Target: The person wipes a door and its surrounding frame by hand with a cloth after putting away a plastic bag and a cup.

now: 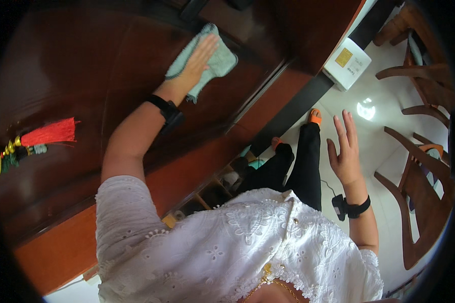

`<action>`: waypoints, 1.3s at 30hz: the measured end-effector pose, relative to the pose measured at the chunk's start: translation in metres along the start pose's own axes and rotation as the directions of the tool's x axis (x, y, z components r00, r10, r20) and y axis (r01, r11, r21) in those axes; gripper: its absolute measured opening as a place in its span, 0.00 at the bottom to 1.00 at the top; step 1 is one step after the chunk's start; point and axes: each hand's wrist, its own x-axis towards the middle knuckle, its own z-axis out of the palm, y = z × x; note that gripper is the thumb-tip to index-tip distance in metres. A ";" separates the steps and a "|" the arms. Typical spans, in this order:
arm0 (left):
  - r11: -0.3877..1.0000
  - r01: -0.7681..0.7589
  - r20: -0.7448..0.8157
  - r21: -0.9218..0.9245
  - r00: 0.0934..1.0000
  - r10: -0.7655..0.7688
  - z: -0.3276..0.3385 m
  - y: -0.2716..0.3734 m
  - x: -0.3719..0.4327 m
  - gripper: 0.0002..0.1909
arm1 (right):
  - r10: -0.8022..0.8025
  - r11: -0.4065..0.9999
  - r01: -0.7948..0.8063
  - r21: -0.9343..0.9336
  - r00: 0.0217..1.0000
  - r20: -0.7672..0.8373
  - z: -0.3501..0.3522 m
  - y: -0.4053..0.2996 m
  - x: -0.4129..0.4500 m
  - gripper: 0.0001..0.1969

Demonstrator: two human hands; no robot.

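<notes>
My left hand (193,66) lies flat, palm down, on a pale green cloth (223,60) with a dark stitched edge. The cloth is spread on the glossy dark brown wooden panel (83,102) of a piece of furniture, and part of it is hidden beneath my palm and wrist. Off to the right, my right hand (347,159) is raised over the tiled floor (326,100), its fingers extended and nothing in it. A black strap with a small device circles each wrist. An ornament with a red tassel (49,132) rests against the wood at far left.
A white box (347,64) bearing writing sits on the floor by the furniture's dark base. Wooden chairs (426,212) line the right side. Below the furniture's edge are open compartments (212,193) with items inside. My feet, in orange footwear (315,116), are close to the base.
</notes>
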 end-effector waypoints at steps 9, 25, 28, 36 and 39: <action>0.772 -0.551 0.275 0.317 0.832 0.481 -0.012 0.051 -0.016 0.31 | 0.126 0.991 -0.125 0.049 0.992 -0.007 0.003 0.018 -0.008 0.32; 0.968 -0.219 0.103 0.126 0.973 0.207 -0.012 0.023 0.012 0.34 | -0.170 0.921 0.112 0.374 0.978 0.125 0.089 -0.035 0.044 0.26; 0.887 -0.381 0.223 0.262 0.918 0.328 -0.015 0.036 0.001 0.34 | -0.172 0.930 0.109 0.351 0.973 0.154 0.084 -0.033 0.038 0.27; 0.876 -0.459 0.168 0.148 0.885 0.435 -0.013 0.037 -0.014 0.34 | 0.033 0.950 -0.084 0.302 0.985 0.169 0.070 0.000 0.023 0.27; 0.811 -0.518 0.302 0.273 0.846 0.438 -0.030 0.037 0.035 0.33 | 0.058 0.952 -0.103 0.290 0.986 0.158 0.071 0.007 0.021 0.26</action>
